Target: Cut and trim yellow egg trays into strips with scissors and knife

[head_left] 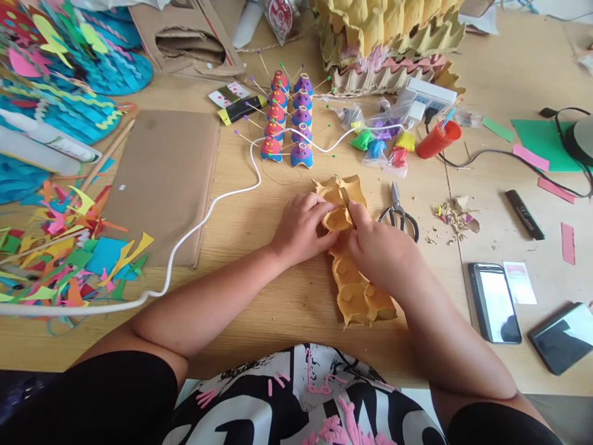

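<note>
A strip of yellow egg carton lies on the table before me, its cups facing up. My left hand grips the carton's left side, with thumb and forefinger around one cup. In my right hand is a knife with a thin, narrow blade, its handle hidden by my fingers. The blade points away from me and touches the carton between two cups near the far end. Scissors with dark handles lie just beyond my right hand, partly covered by it.
Painted red cups and purple cups with pins stand beyond. A white cable crosses the table. Paper scraps and cardboard lie left; a phone and marker right. Egg trays are stacked behind.
</note>
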The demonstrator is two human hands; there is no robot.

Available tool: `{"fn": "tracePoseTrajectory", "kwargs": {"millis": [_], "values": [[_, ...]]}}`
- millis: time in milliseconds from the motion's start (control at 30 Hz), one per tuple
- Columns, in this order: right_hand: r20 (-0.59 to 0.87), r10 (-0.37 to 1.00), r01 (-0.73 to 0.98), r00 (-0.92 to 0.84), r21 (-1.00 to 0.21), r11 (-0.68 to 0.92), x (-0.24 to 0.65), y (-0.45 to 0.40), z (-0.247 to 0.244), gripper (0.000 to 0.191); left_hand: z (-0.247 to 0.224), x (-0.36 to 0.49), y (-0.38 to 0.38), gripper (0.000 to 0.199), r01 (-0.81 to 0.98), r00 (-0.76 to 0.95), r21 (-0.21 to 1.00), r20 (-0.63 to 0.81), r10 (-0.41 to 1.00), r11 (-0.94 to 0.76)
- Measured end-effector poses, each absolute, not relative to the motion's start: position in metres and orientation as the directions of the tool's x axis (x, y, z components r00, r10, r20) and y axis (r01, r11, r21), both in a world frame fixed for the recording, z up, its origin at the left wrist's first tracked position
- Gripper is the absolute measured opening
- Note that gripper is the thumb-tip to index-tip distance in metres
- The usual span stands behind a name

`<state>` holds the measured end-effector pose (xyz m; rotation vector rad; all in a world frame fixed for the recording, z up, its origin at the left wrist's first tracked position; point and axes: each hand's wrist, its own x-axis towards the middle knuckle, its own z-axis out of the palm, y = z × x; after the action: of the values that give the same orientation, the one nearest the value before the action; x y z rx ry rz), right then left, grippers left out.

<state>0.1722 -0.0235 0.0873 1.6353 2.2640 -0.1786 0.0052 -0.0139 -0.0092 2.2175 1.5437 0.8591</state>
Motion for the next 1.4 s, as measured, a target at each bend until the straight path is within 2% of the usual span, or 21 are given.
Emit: {"fn": "tracePoseTrajectory", "kwargs": {"millis": [333, 833, 1067, 1400], "values": [[-0.398, 0.875, 0.917, -0.276, 0.164, 0.364, 0.174, -0.039, 0.105, 0.061, -0.012, 0.005, -0.013, 0.050, 0.765, 0.259, 0.519, 0.293, 0.920, -0.381], [-0.457, 0.850, 0.896, -0.264, 0.210, 0.391, 0.174, -0.051, 0.117, 0.063, -0.011, 0.004, -0.012, 0.053, 0.743, 0.259, 0.549, 0.293, 0.921, -0.383], [-0.429, 0.855, 0.877, -0.293, 0.236, 0.419, 0.179, -0.051, 0.116, 0.063, -0.011, 0.003, -0.013, 0.052, 0.745, 0.256, 0.552, 0.284, 0.924, -0.376], [-0.301, 0.862, 0.854, -0.407, 0.208, 0.476, 0.200, -0.054, 0.116, 0.058, -0.011, 0.003, -0.013, 0.051, 0.735, 0.257, 0.559, 0.293, 0.921, -0.383]]}}
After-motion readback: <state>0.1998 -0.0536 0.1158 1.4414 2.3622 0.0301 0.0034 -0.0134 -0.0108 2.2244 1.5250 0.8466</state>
